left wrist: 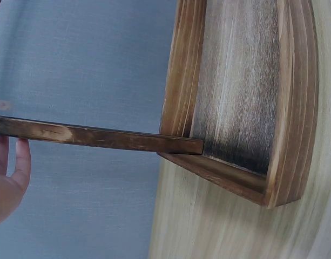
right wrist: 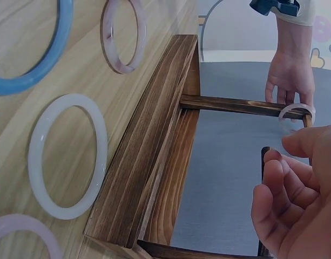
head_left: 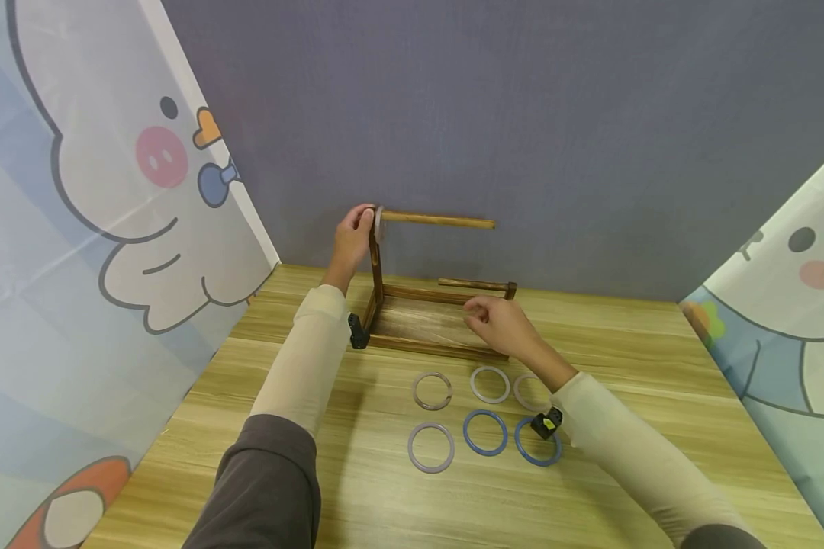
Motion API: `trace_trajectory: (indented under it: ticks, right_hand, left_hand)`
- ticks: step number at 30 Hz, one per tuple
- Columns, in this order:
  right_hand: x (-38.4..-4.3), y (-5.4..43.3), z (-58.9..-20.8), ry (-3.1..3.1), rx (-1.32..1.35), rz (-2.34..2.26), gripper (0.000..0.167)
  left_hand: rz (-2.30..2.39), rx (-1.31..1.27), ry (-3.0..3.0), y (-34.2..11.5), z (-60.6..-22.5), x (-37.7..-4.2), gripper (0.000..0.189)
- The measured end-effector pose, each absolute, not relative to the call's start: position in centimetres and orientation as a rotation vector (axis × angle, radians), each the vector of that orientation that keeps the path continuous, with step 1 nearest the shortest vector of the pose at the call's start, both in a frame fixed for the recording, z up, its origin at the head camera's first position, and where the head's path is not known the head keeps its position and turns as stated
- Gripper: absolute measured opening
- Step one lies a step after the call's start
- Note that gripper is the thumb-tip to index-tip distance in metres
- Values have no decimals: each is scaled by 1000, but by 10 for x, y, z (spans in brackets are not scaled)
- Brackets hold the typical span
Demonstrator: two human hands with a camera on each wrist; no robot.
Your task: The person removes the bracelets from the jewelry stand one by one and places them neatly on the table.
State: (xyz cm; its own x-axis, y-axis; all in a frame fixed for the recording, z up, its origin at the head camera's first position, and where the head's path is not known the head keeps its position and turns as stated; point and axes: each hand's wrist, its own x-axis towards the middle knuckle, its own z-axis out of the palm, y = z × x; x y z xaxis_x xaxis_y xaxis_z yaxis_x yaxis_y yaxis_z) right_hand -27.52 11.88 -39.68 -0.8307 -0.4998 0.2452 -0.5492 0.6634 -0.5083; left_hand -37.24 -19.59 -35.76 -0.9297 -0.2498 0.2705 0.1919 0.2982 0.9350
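Observation:
My left hand (head_left: pixel 352 240) pinches the top of the upright post (left wrist: pixel 100 137) of a dark-stained wooden stand (head_left: pixel 419 347). From that post an upper rod (head_left: pixel 446 220) reaches to the right. A pale bangle (head_left: pixel 379 227) hangs on the rod's left end, right beside the post and my left fingertips. Over the right part of the stand's tray-like base is my right hand (head_left: pixel 500 324), its fingers loosely curled and the thumb apart from them, with nothing between. Behind it a shorter, lower rod (head_left: pixel 474 284) extends left from a short post (head_left: pixel 511 290).
Several bangles lie in two rows in front of the stand: a white one (head_left: pixel 490 402), a marbled brownish one (head_left: pixel 432 409), a lilac one (head_left: pixel 431 471) and blue ones (head_left: pixel 485 454). My right forearm overlaps some. A grey wall (head_left: pixel 522 137) rises behind the table.

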Motion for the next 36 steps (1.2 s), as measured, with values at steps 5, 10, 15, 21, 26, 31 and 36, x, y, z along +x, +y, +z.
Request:
trace_trajectory:
  ticks: [5, 10, 15, 21, 26, 31, 36]
  right_hand:
    - [-276, 117, -396, -2781, 886, 912, 25]
    - [-277, 114, -393, -2785, 866, 944, 25]
    - [-279, 112, -392, -2784, 858, 954, 26]
    - [-282, 108, -392, -2756, 846, 937, 25]
    - [-283, 102, -387, -2749, 816, 947, 22]
    - [-285, 95, -384, -2736, 819, 954, 24]
    - [-286, 90, -381, -2722, 832, 987, 24]
  left_hand:
    - [-1667, 58, -2208, -195, -357, -371, 39]
    - [-1659, 58, -2205, -195, -356, -370, 39]
    - [-1643, 60, -2206, -195, -356, -370, 39]
    - [-1660, 48, -2205, -195, -356, -370, 40]
    - [-1666, 45, -2205, -196, -356, -369, 39]
    - [-1680, 49, -2202, -196, -356, -369, 39]
    - [-1667, 55, -2205, -195, -356, -370, 39]
